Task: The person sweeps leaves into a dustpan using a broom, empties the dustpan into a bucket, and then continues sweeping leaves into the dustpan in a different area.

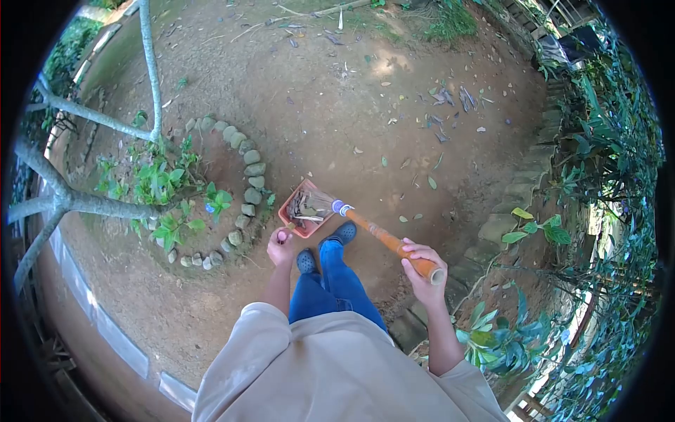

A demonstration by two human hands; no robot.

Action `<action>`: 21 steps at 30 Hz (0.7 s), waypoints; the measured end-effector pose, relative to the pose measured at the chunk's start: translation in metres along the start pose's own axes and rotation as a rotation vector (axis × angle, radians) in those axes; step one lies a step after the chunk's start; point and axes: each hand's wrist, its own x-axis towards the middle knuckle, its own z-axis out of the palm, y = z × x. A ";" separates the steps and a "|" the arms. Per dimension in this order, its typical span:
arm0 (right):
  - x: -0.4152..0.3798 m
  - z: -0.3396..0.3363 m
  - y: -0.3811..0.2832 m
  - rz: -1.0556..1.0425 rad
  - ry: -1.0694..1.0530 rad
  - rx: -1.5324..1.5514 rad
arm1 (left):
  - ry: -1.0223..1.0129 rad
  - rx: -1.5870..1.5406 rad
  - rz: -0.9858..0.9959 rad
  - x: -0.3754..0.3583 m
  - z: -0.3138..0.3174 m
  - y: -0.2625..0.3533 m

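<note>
My right hand [420, 271] is wrapped around the thick orange-brown handle of a broom [383, 236], close to its hollow upper end. The broom slants down to the left, and its thin bristles spread over a red dustpan [328, 219]. Dry leaves and bits of stalk [304, 208] lie in the dustpan, which is on the ground just ahead of my feet. My left hand [279, 247] is closed on the short handle at the dustpan's near left corner; the fingers partly hide this handle.
A stone ring [254, 169] encloses leafy plants on the left, with a pale branching tree [105, 205] beside it. Fallen leaves [443, 97] are scattered over the bare soil ahead. Stone edging [496, 226] and dense greenery [605, 162] run along the right.
</note>
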 end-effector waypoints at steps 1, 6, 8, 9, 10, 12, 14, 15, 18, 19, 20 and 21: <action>-0.006 0.000 -0.003 0.002 0.016 0.003 | 0.005 -0.027 -0.001 -0.002 -0.004 -0.002; -0.011 0.013 -0.001 -0.034 0.045 -0.028 | 0.020 -0.080 0.007 -0.016 -0.030 -0.006; -0.002 0.021 0.007 -0.062 0.042 -0.058 | 0.027 -0.127 0.010 -0.012 -0.030 -0.031; 0.003 0.026 0.011 -0.079 0.026 -0.065 | 0.027 -0.149 0.009 -0.012 -0.031 -0.039; 0.008 0.032 0.016 -0.094 0.011 -0.072 | 0.026 -0.161 -0.008 -0.015 -0.034 -0.038; 0.016 0.044 0.022 -0.135 -0.025 -0.098 | 0.033 -0.190 -0.043 -0.021 -0.039 -0.036; 0.024 0.058 0.026 -0.187 -0.064 -0.133 | 0.050 -0.174 -0.030 -0.026 -0.041 -0.039; 0.026 0.066 0.029 -0.205 -0.069 -0.141 | 0.058 -0.163 -0.021 -0.026 -0.043 -0.043; 0.031 0.080 0.043 -0.247 -0.143 -0.193 | 0.024 -0.097 -0.009 -0.023 -0.038 -0.054; 0.029 0.085 0.050 -0.263 -0.148 -0.166 | 0.021 -0.087 -0.011 -0.031 -0.040 -0.049; 0.024 0.086 0.052 -0.244 -0.188 -0.170 | 0.018 -0.074 -0.014 -0.035 -0.041 -0.043; 0.022 0.088 0.054 -0.235 -0.225 -0.172 | 0.019 -0.064 -0.009 -0.035 -0.043 -0.039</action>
